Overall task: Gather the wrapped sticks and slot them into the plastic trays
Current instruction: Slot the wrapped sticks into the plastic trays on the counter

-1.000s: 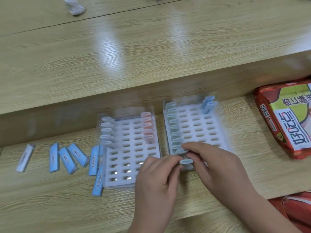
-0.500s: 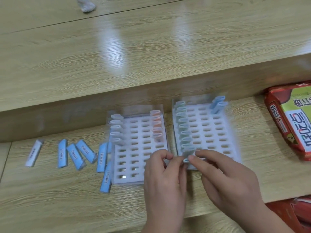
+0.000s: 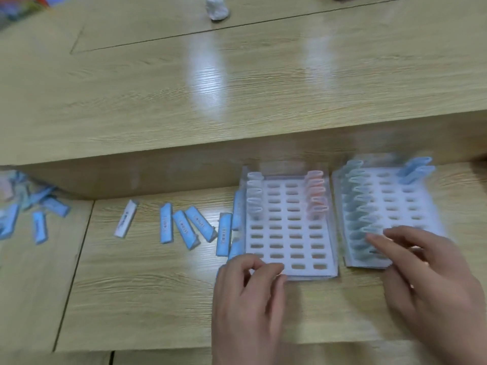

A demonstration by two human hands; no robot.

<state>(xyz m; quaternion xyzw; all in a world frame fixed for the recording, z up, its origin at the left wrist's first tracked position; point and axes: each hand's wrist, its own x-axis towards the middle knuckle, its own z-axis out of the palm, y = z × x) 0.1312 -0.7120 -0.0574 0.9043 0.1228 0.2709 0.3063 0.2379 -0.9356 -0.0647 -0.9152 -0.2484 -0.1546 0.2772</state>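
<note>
Two trays under inspection. The right hand (image 3: 427, 275) has its fingers straight, spread and released, tips touching the teal wrapped sticks (image 3: 358, 206) slotted in the right tray (image 3: 421, 206). The left hand (image 3: 247, 299) fingers curl loosely at the left tray (image 3: 334, 233) near corner; blur hides any grasp. Loose blue sticks (image 3: 184, 227) lie left of those fingers.

A pale wood-grain desk (image 3: 263, 101) fills the view in two levels: a broad upper top and a lower ledge (image 3: 158, 299) nearer the camera, joined by a shadowed step (image 3: 158, 175). A thin dark seam (image 3: 263, 21) crosses the top, and another seam (image 3: 74, 272) runs front to back on the ledge. Two soft white glare patches (image 3: 208, 75) from overhead light lie on the top. A crumpled white wad (image 3: 216, 9) sits far back; a blurred colourful shape (image 3: 18, 6) shows far left
</note>
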